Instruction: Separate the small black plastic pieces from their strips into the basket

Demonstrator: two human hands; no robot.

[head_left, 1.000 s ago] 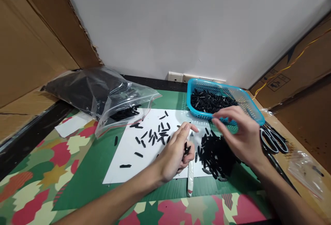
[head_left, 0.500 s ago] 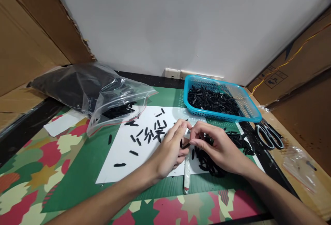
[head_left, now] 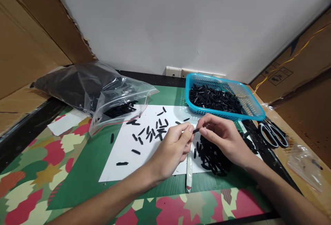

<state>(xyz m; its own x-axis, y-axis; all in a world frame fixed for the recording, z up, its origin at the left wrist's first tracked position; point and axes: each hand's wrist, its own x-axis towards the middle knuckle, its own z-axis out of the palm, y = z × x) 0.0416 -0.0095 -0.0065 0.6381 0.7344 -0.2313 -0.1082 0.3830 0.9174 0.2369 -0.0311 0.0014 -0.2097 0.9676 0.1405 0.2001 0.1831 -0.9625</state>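
Between my two hands is a small black strip-like piece (head_left: 196, 130), pinched at one end by my left hand (head_left: 178, 142) and at the other by my right hand (head_left: 222, 137). Both sets of fingers are closed, and the hands hover over a white sheet of paper (head_left: 113, 171). Similar black pieces (head_left: 151, 133) lie scattered on the sheet to the left of my hands. A denser black pile (head_left: 213, 159) sits under my right hand, which partly covers it. Below the left fingers lies a slim white wrapped stick (head_left: 189, 176), its upper end partly hidden.
A blue plastic basket (head_left: 227, 115) full of black pieces stands at the back right. To the back left slumps a clear zip bag (head_left: 85, 83) of black pieces. Scissors (head_left: 271, 135) and a small plastic bag (head_left: 305, 166) lie at right. Cardboard (head_left: 26, 28) flanks the table.
My hands have turned and risen slightly, so the black piece now shows between both sets of fingertips. The view has shifted a little; the other things stay in place.
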